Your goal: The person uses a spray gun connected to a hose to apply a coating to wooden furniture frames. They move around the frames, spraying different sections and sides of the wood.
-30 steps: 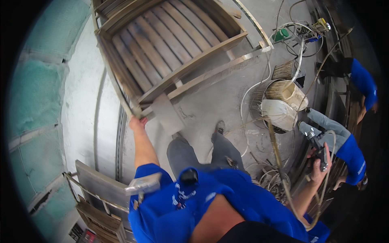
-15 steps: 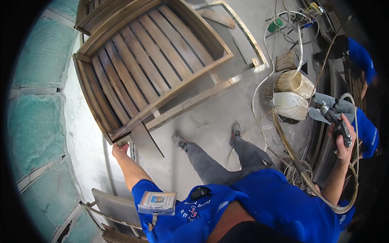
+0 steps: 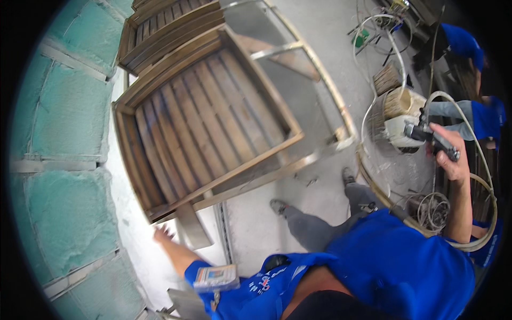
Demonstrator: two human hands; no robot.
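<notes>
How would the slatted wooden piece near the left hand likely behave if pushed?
The slatted wooden piece would probably be stiff, given its raised sides. It may feel heavy, being broad with many slats. Rolling seems unlikely, given its boxy outline.

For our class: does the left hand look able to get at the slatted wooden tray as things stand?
Probably yes: the left hand appears empty, close to a corner of the wooden tray, with nothing visible between. The right hand holds a spray gun.

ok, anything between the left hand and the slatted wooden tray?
Nothing visible. The left hand is right by the lower-left corner of the slatted wooden tray; the flat grey panel shows just right of the hand, not between.
</notes>
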